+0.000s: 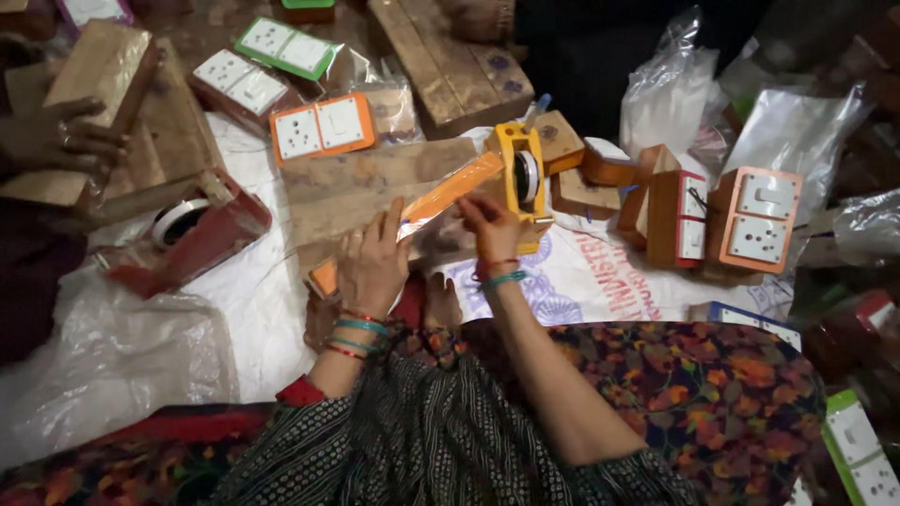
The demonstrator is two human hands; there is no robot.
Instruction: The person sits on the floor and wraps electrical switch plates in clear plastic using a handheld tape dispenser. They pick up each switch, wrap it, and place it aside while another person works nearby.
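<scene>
Head view: the fingers (401,217) of the left hand (372,265) are seen curled over the near part of a long orange switch board in clear wrap (441,199), closed on it from above, while the right hand (490,228) is closed on the same piece just to the right, its fingertips pinched at the wrap near the middle of the strip. The long axis of the orange piece is seen to run from near-left to far-right, rising away from the body, so that its far end lies just beside a yellow tape dispenser (521,175); the right hand is the nearer of the two to that dispenser and nearly touches its base. Whether tape is already drawn between dispenser and wrap cannot be told. Under the strip a wooden board (356,183) is laid across a white printed sack (600,276) on the floor. Farther out, an orange-framed socket plate (322,126) is seen at far left of centre, a red tape dispenser (192,234) to the left, and more boxed orange switch units (755,220) to the right, well apart from both hands. At the far left edge another person's hand (58,141) is rested on a wooden block (98,66)
</scene>
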